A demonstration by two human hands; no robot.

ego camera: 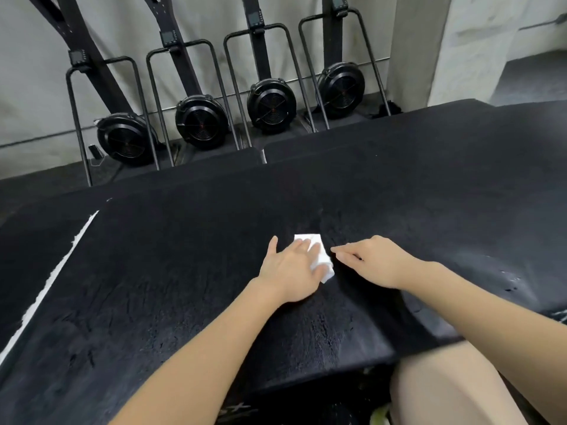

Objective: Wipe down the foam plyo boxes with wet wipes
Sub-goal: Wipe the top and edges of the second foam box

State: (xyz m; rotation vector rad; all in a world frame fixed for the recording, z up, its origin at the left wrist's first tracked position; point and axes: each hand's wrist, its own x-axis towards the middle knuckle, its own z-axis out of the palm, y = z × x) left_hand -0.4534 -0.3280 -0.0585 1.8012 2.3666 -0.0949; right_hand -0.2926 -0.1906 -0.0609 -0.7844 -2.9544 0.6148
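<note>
A black foam plyo box [171,271] fills the lower middle of the head view, its top worn and scuffed. On it lies a folded white wet wipe [319,250]. My left hand [291,271] lies flat on the wipe, fingers spread and straight, pressing it onto the box top. My right hand [374,260] rests on the box just right of the wipe, fingers pointing left towards it and holding nothing. A second black plyo box [429,167] stands behind and to the right, touching the first.
Another black box with a white edge stripe [46,283] sits at the left. Several black ski-trainer machines with fan wheels [201,122] stand along the grey wall behind. My knee in beige cloth [451,391] is at the lower right, in front of the box.
</note>
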